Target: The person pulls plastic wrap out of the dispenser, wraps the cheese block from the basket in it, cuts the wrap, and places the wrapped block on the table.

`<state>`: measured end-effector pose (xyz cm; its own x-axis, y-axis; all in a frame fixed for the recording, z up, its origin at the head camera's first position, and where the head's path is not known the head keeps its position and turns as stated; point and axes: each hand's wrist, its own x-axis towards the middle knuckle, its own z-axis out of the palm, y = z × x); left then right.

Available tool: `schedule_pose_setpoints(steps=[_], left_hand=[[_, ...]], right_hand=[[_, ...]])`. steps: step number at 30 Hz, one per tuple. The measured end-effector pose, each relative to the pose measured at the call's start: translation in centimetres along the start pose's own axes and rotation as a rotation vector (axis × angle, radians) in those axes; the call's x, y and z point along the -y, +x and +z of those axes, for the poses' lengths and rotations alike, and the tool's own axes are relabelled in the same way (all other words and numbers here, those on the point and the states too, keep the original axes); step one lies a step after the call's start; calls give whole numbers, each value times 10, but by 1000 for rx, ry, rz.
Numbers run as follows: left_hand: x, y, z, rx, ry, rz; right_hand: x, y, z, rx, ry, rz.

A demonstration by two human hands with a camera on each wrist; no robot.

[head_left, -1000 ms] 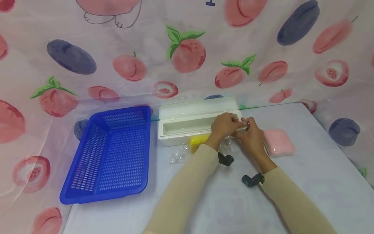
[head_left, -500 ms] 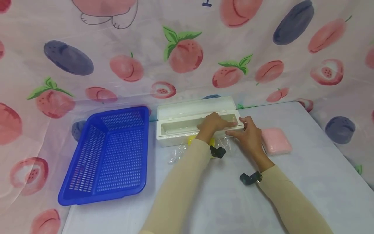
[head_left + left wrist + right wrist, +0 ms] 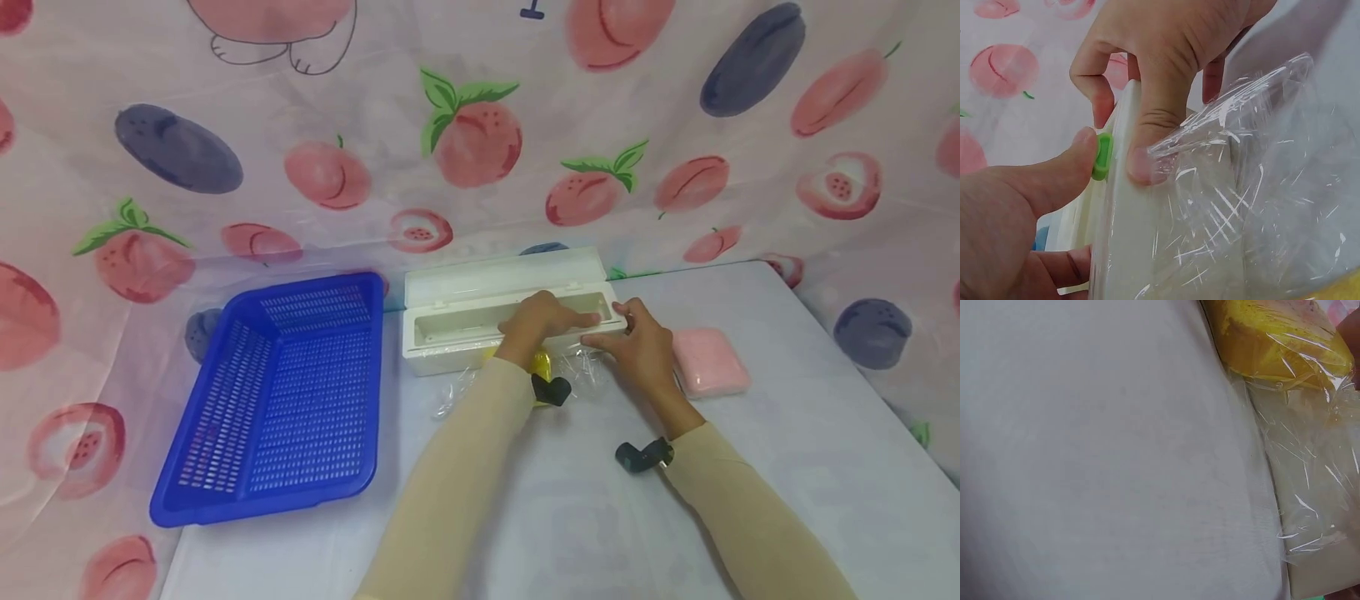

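A long white cling film dispenser (image 3: 442,362) lies at the back of the table with its lid (image 3: 502,277) tipped up behind it. My right hand (image 3: 647,348) grips its right end, the thumb pressing clear film (image 3: 1285,150) onto the front wall. Over the trough is my left hand (image 3: 534,323), its thumb stretched out against a small green slider (image 3: 1103,156) on the edge in the left wrist view. Film hangs down the front, next to a yellow block (image 3: 1279,340) under plastic. In the head view my left forearm partly covers that block.
A blue perforated basket (image 3: 315,492) stands on the left. A pink block (image 3: 708,362) in wrap lies right of the dispenser. Behind the table (image 3: 600,517) hangs a fruit-printed cloth (image 3: 300,108).
My left hand has shifted left from the dispenser's right end, and its thumb now stretches along the edge. My right hand stays at that end, its thumb now on the front.
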<state>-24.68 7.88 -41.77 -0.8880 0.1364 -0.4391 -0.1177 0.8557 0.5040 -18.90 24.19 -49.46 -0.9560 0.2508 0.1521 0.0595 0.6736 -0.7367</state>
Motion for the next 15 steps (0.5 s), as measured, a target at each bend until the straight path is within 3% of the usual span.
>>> schedule_pose_setpoints(steps=[4, 9, 15], left_hand=[[13, 2, -8, 4, -42, 27], [30, 2, -21, 55, -104, 30], [39, -1, -29, 73, -62, -5]], right_hand=[[-1, 1, 3, -1, 2, 4], [-5, 1, 2, 0, 12, 20], [-3, 1, 1, 22, 3, 21]])
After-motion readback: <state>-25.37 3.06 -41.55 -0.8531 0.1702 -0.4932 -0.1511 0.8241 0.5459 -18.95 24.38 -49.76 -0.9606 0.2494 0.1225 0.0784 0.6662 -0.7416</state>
